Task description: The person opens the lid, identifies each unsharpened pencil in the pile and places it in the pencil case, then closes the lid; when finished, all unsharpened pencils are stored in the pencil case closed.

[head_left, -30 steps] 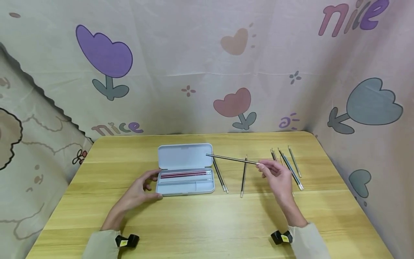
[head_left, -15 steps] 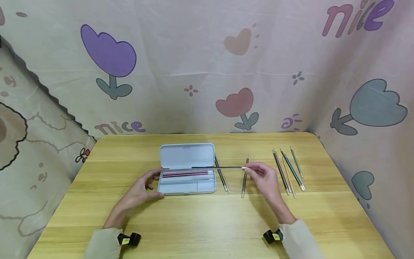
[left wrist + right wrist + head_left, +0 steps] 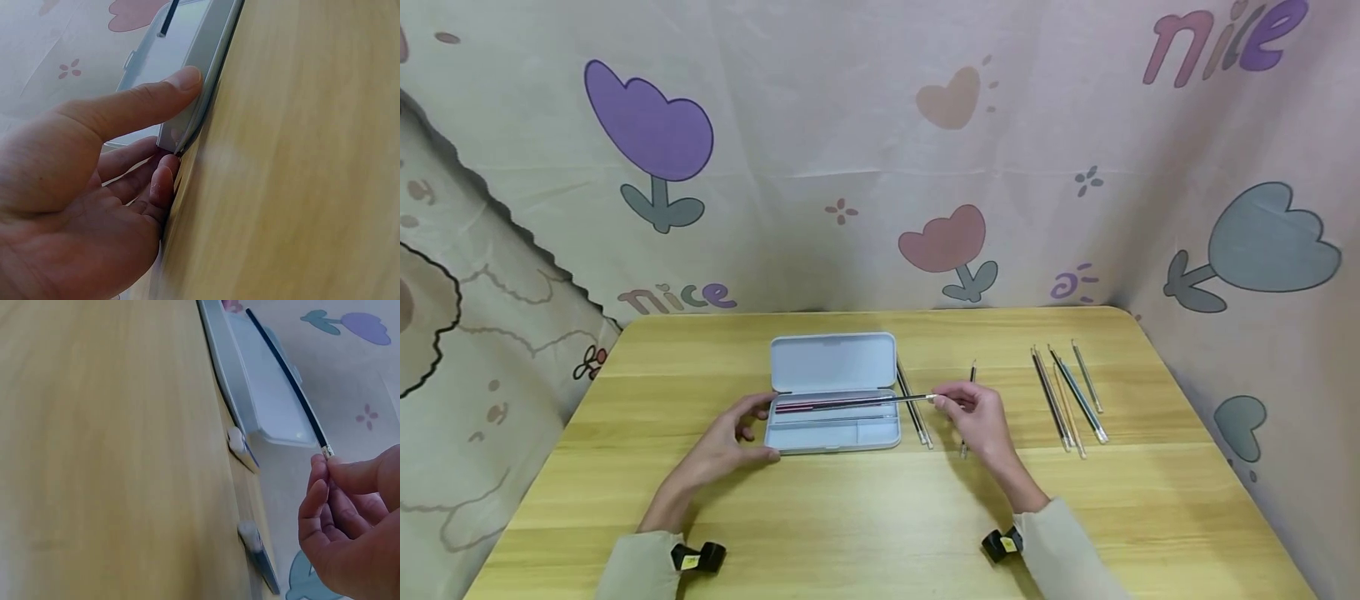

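Observation:
A pale blue pencil case [image 3: 816,437] lies with its lid [image 3: 833,362] raised, red pencils [image 3: 792,408] in its back compartment. My left hand [image 3: 718,446] holds the case's left end, thumb at the front corner and fingers curled at the side; the left wrist view shows the thumb [image 3: 184,80] on its wall. My right hand [image 3: 981,423] pinches a dark pencil [image 3: 287,374] by its eraser end between thumb and fingertips. In the head view, that pencil slants over the back compartment; whether it touches the red ones I cannot tell.
Two dark pencils [image 3: 916,414] lie just right of the case. Another dark pencil [image 3: 973,372] is partly hidden behind my right hand. Several pencils [image 3: 1066,407] lie farther right on the wooden table [image 3: 865,517]. A patterned cloth [image 3: 820,125] hangs behind the table.
My right hand has moved left and slightly down with the dark pencil, from right of the case to over its back compartment. The left hand keeps its hold on the case.

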Available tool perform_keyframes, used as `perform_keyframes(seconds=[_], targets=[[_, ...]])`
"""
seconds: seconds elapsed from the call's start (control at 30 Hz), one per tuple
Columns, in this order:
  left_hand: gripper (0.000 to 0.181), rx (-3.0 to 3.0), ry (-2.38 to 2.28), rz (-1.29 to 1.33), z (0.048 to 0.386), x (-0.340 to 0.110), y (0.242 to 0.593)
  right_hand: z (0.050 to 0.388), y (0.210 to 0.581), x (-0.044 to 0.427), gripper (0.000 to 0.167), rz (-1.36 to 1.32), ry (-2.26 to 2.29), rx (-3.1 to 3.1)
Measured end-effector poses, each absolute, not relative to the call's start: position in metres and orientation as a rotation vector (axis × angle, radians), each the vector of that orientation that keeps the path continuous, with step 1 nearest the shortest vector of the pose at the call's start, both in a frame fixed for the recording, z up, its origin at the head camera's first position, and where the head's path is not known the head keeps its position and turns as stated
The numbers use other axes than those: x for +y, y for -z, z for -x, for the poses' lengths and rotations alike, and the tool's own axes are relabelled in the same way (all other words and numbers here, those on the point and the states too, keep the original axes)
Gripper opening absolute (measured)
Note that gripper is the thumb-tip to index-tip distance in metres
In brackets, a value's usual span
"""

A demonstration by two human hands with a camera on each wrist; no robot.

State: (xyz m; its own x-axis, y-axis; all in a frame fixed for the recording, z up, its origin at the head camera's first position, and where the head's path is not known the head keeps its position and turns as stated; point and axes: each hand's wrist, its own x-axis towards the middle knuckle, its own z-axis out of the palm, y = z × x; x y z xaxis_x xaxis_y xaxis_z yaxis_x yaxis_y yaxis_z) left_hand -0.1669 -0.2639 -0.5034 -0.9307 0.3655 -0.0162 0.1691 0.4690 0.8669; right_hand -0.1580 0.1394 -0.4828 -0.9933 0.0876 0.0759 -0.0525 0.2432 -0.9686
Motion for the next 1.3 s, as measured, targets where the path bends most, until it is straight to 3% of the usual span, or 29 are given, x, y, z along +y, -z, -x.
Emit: perform_keyframes(seconds=[0.5,1.3], targets=[[0.086,2.525,-1.436,-0.46,0.166,-0.263,0.503,0.167,0.488,0.097,0.004,-0.14,-1.683,-2.48],[0.087,2.525,-1.444,-0.456,0.165,-0.264,0.503,0.169,0.492,0.082,0.01,-0.263,-1.574,-2.642]])
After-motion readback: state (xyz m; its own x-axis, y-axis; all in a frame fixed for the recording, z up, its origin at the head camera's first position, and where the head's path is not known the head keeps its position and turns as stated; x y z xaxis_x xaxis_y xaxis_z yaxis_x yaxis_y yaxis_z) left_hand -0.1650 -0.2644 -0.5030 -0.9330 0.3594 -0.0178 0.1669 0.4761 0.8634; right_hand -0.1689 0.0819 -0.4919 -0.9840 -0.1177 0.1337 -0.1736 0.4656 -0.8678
